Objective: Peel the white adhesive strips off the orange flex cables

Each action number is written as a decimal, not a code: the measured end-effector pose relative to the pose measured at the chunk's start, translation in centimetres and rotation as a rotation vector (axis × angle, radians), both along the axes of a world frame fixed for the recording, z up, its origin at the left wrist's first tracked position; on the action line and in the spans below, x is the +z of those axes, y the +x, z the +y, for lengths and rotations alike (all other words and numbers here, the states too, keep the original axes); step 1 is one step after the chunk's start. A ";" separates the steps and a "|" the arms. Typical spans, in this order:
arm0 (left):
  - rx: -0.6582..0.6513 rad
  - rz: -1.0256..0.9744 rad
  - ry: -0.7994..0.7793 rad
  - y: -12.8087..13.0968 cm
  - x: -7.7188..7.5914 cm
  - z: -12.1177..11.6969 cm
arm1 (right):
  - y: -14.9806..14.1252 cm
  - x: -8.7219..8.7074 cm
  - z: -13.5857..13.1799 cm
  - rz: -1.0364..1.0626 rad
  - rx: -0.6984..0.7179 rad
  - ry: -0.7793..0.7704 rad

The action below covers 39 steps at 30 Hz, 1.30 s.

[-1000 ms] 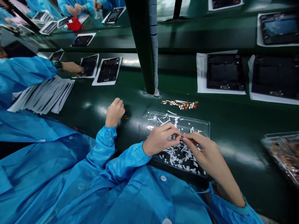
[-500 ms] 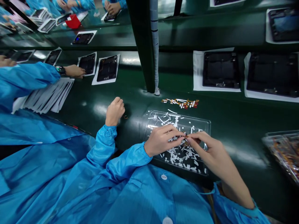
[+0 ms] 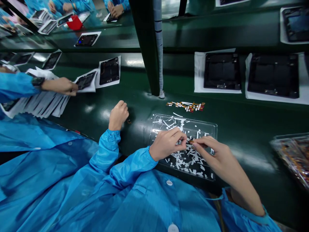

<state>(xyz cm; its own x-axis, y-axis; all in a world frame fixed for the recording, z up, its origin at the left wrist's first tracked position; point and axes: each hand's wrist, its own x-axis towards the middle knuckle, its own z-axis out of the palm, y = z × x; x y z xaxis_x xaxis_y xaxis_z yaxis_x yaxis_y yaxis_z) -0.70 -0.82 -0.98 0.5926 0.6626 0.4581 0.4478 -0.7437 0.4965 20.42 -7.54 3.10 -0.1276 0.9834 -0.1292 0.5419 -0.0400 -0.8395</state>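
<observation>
My right hand (image 3: 216,151) pinches a small orange-brown flex cable (image 3: 191,141) between thumb and forefinger. Beside it, my left hand (image 3: 167,144) has its thumb and forefinger curled together in a pinch, a little apart from the cable. Whatever sits between those left fingertips is too small to make out. Both hands hover over a clear plastic tray (image 3: 207,127) strewn with white paper-like scraps (image 3: 180,161). Just beyond the tray lies a loose pile of orange flex cables with white tabs (image 3: 187,106).
At left, a co-worker's fist (image 3: 118,116) rests on the green bench near a small cable piece (image 3: 129,121). Another co-worker's hand (image 3: 60,86) grips a dark panel (image 3: 85,81). A post (image 3: 147,48) rises ahead. Dark panels (image 3: 222,71) line the back; a cable-filled tray (image 3: 293,154) stands right.
My left fingertips have pulled back leftward from the flex cable, which stays in my right hand. At far left, a co-worker's hand has drawn a dark panel on white sheeting toward the near left.
</observation>
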 end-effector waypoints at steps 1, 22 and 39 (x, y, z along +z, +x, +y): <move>-0.008 -0.006 -0.063 -0.2 -0.2 0.1 | 0.5 0.1 -0.1 0.001 -0.018 -0.011; 0.033 -0.403 -0.636 -0.6 0.9 1.2 | 1.6 -0.5 0.4 0.057 -0.024 -0.166; 0.046 -0.278 -0.266 1.3 2.3 -1.1 | 1.2 -1.4 0.2 0.198 -0.183 -0.014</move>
